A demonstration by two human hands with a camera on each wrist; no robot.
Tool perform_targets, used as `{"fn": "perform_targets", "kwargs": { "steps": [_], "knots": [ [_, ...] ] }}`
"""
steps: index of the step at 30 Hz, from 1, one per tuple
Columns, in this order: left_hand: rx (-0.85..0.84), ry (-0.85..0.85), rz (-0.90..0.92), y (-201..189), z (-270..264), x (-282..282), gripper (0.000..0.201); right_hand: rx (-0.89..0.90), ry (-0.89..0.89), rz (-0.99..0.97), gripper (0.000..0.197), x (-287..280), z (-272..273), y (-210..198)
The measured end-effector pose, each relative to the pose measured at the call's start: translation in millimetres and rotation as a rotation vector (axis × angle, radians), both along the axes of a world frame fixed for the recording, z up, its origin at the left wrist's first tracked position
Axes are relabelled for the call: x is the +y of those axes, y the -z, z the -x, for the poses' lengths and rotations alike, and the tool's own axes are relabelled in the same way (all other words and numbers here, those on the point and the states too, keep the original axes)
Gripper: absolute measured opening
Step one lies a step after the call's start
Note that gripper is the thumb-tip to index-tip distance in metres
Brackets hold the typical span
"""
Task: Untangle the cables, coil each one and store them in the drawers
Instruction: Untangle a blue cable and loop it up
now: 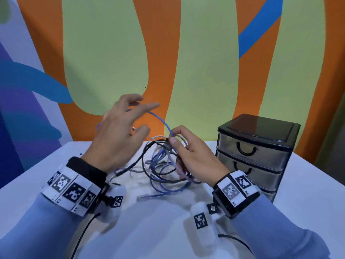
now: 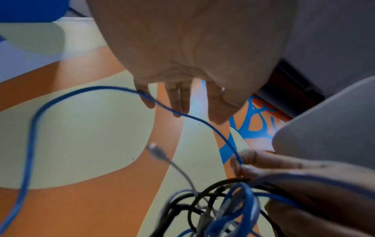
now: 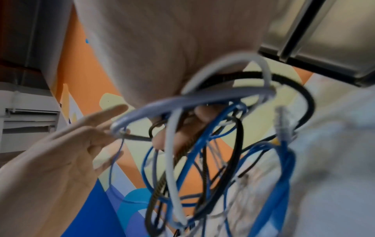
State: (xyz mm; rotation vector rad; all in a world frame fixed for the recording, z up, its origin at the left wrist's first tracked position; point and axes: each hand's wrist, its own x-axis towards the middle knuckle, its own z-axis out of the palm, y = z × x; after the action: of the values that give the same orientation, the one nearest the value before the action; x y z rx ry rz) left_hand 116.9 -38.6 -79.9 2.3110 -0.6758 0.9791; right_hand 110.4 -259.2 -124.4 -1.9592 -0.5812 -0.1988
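Note:
A tangle of blue, white and black cables (image 1: 160, 165) lies partly on the white table (image 1: 149, 236) and is partly lifted. My right hand (image 1: 172, 139) pinches the top of the tangle between thumb and forefinger, with other loops hanging through its curled fingers (image 3: 202, 117). One blue cable (image 1: 165, 124) arcs up from that pinch to my left hand (image 1: 141, 113), which is raised with straight, spread fingers. That blue cable (image 2: 61, 97) runs across the left fingertips (image 2: 178, 102) without being gripped. A grey plug (image 2: 156, 150) dangles free below the left hand.
A black three-drawer unit (image 1: 255, 146) with all drawers closed stands on the table right of my right hand. A blue cable end with a clear plug (image 1: 141, 198) lies on the table in front of the tangle. A painted wall stands behind.

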Motion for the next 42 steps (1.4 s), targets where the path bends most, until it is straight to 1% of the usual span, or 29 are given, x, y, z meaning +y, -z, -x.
{"fn": "perform_targets", "kwargs": {
  "steps": [3,5,6,8,10,13,15,17,20,22,24,27,28,29,30,32,33,34,36,38,39,40,42],
  "knots": [
    [-0.011,0.056,-0.228,8.2,0.9,-9.7,0.045,-0.066,0.011,0.039,0.009,1.4,0.8,0.6],
    [-0.018,0.050,-0.317,11.3,-1.1,-11.3,0.042,-0.115,0.014,0.022,0.008,2.0,1.8,0.4],
    [-0.035,0.044,-0.329,11.2,-2.3,-10.4,0.038,-0.130,0.009,0.005,0.006,2.4,2.2,0.2],
    [-0.057,0.071,-0.280,9.5,-4.3,-8.0,0.027,-0.141,0.008,-0.032,0.004,3.0,1.6,0.0],
    [-0.057,0.106,-0.210,10.0,-4.9,-7.7,0.020,-0.136,0.034,-0.070,0.014,3.6,-0.5,0.4],
    [-0.096,0.121,-0.076,11.5,-0.3,-14.7,0.016,-0.109,0.058,-0.090,0.027,3.9,-3.4,2.4],
    [-0.137,0.135,0.070,9.3,4.0,-19.8,0.016,-0.079,0.032,-0.060,0.032,5.7,-2.7,3.8],
    [-0.156,0.152,0.219,6.1,8.0,-22.6,0.015,-0.044,0.010,-0.034,0.032,7.6,-1.2,4.2],
    [-0.203,0.136,0.374,6.3,12.0,-25.2,0.017,-0.005,-0.005,0.006,0.031,7.6,1.6,1.2],
    [-0.238,0.118,0.482,6.0,14.3,-25.9,0.021,-0.009,-0.014,0.051,0.031,8.1,5.5,-2.4],
    [-0.269,0.119,0.567,3.1,16.0,-25.1,0.023,-0.061,0.007,0.077,0.034,9.8,9.8,-4.9],
    [-0.249,0.167,0.592,0.2,15.8,-23.2,0.024,-0.114,0.064,0.083,0.046,13.5,9.9,-5.2],
    [-0.234,0.187,0.576,0.3,15.7,-23.1,0.023,-0.109,0.087,0.075,0.048,13.9,8.0,-5.2],
    [-0.221,0.204,0.556,1.0,15.8,-23.5,0.021,-0.085,0.107,0.062,0.045,13.3,4.5,-4.0],
    [-0.210,0.219,0.534,1.9,16.5,-24.6,0.020,-0.055,0.123,0.028,0.036,12.6,0.9,-1.8],
    [-0.204,0.240,0.493,4.2,19.7,-28.1,0.017,-0.016,0.153,-0.004,0.008,11.9,-1.4,0.5],
    [-0.209,0.248,0.479,5.0,21.6,-30.2,0.016,-0.038,0.189,0.024,0.011,10.5,-3.2,2.1],
    [-0.221,0.252,0.469,5.6,23.5,-31.9,0.015,-0.068,0.214,0.064,0.020,8.9,-4.4,3.0],
    [-0.268,0.251,0.473,5.2,26.9,-33.3,0.014,-0.110,0.245,0.106,0.034,6.7,-5.7,2.8],
    [-0.315,0.253,0.530,3.4,29.1,-33.3,0.013,-0.126,0.267,0.154,0.039,4.7,-5.9,1.7],
    [-0.333,0.251,0.564,2.2,29.8,-33.1,0.013,-0.139,0.280,0.189,0.034,4.7,-5.1,0.7],
    [-0.343,0.240,0.591,0.9,30.0,-32.6,0.014,-0.165,0.292,0.218,0.026,4.5,-4.2,0.3],
    [-0.316,0.215,0.610,-0.4,26.8,-31.1,0.016,-0.238,0.364,0.258,0.011,2.4,-0.8,-1.7]
  ]
}}
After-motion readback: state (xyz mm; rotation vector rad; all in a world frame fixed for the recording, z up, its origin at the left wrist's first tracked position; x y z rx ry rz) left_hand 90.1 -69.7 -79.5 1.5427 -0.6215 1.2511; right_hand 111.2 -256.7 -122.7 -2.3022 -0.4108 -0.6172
